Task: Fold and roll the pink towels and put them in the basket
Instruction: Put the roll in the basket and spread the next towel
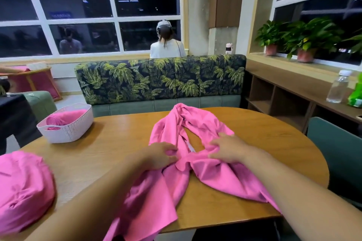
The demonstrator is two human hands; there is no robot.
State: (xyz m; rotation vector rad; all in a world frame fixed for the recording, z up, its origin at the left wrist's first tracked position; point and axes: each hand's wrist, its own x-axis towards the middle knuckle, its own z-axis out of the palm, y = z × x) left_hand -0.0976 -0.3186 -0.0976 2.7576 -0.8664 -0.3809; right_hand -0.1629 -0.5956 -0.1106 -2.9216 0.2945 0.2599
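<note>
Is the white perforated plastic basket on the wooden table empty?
Not empty: the white perforated plastic basket holds a rolled pink towel, visible above its rim.

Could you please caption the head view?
Left hand and right hand grip a crumpled towel on the table; a rolled towel lies in the basket.

Head view. L hand point(159, 155) and R hand point(228, 148) grip bunched mid-part of crumpled pink towel point(168, 133) on wooden table point(121, 143); hands near each other, small gap btw. Beyond grip, towel runs toward sofa point(156, 78); near end hangs over table edge. White basket point(66, 129) w/ rolled towel point(64, 118) well left of grip; pink pile point(23, 188) near-left.
</note>
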